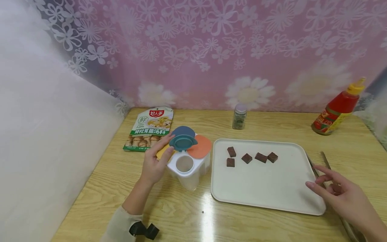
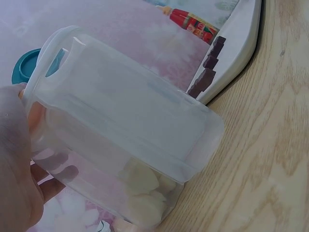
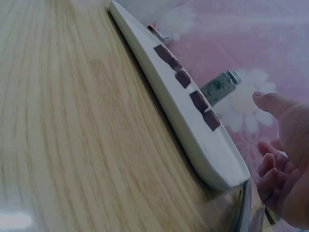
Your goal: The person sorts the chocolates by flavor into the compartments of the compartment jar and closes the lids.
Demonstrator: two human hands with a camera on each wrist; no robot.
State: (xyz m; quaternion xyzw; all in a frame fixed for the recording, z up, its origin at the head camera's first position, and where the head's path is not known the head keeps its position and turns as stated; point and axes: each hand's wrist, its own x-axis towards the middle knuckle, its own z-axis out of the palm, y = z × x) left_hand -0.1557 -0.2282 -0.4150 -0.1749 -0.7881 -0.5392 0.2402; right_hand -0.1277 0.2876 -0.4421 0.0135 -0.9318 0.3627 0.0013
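Head: left grip (image 1: 155, 165) around container (image 1: 189, 180)

Glare on tabletop (image 1: 181, 218), 2 hazy wrist views

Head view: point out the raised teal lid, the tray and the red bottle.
Raised teal lid (image 1: 182, 143): head view, on its round inner face.
Tray (image 1: 267, 188): head view, on its bare surface.
Red bottle (image 1: 339, 108): head view, mid-body.

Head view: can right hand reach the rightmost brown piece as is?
Probably yes: the right hand looks empty near the tray, with nothing standing between it and that brown piece.
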